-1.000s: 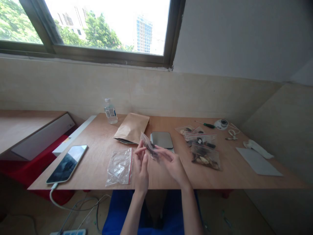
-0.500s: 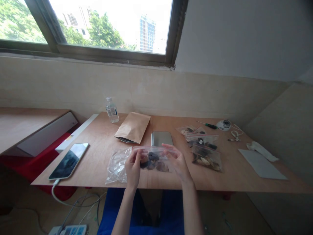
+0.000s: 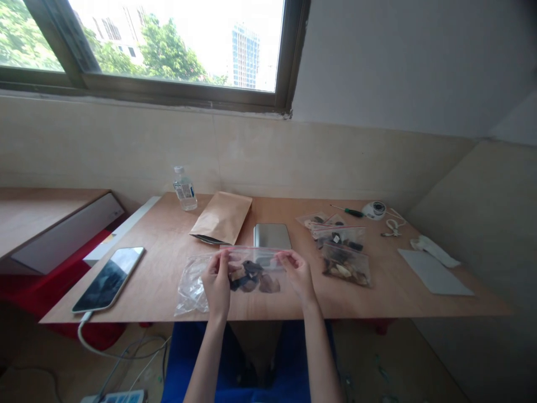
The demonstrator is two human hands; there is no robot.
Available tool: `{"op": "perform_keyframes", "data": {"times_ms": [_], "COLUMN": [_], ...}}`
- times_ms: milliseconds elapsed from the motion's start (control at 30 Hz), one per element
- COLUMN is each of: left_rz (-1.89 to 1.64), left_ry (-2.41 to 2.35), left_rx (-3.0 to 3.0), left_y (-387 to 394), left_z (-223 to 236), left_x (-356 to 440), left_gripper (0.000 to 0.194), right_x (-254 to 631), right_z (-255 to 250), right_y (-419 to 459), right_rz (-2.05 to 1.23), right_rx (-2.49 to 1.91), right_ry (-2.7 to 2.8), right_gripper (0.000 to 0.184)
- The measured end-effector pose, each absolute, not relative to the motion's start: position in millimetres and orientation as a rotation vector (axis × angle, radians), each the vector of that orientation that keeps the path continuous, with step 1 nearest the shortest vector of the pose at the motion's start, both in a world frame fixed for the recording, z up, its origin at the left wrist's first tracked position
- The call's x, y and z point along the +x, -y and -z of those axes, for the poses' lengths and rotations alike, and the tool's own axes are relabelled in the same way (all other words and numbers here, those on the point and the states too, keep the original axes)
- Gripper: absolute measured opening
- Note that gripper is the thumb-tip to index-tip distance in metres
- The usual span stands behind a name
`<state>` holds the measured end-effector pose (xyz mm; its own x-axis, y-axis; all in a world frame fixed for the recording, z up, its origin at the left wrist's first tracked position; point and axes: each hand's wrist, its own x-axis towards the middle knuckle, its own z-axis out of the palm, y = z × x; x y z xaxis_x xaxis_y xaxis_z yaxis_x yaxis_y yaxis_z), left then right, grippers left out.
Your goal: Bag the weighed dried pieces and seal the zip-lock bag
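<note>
Clamping a zip bag (image 3: 255,278) at top corners, left hand (image 3: 217,282) and right hand (image 3: 297,274) apart, table edge (image 3: 126,320) just below

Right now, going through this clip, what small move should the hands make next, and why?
Probably run a thumb along the top edge of the clear zip bag: the left hand and right hand both pinch that edge, the dark and pale pieces lie below it, and its closure can't be made out.

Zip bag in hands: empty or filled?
Not empty: dark and pale chunks sit inside the zip bag, held by the left hand and right hand.
</note>
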<state>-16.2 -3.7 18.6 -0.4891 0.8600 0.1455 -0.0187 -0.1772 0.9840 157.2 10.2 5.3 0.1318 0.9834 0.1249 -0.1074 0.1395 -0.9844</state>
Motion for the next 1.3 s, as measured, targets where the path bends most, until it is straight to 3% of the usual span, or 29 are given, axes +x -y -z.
{"op": "perform_keyframes", "data": {"times_ms": [200, 433, 933, 1300], "left_rz": [-1.757, -1.755, -1.793, -1.905], "left_ry": [-1.365, -1.215, -1.346, -1.116], "left_rx": [1.052, 0.902, 1.073, 0.85], "left_y": [-0.1, 1.7, 6.9, 6.9], "left_z": [-12.7, -14.6, -25.9, -22.5], "left_x": [-12.9, -12.1, -15.9, -0.3], "left_gripper": [0.036, 0.029, 0.027, 0.026], "right_x": [159.3, 156.5, 158.4, 155.6], "right_z": [-18.3, -19.0, -22.9, -19.1], "right_y": [-1.5, -0.8, 1.0, -1.9], "right_rz": [-0.945, -0.779, -0.646, -0.859], "right_rx": [-1.101, -1.1, -1.091, -1.025], "right_ry": [1.126, 1.02, 1.013, 1.05], "right_gripper": [0.031, 0.028, 0.02, 0.024]}}
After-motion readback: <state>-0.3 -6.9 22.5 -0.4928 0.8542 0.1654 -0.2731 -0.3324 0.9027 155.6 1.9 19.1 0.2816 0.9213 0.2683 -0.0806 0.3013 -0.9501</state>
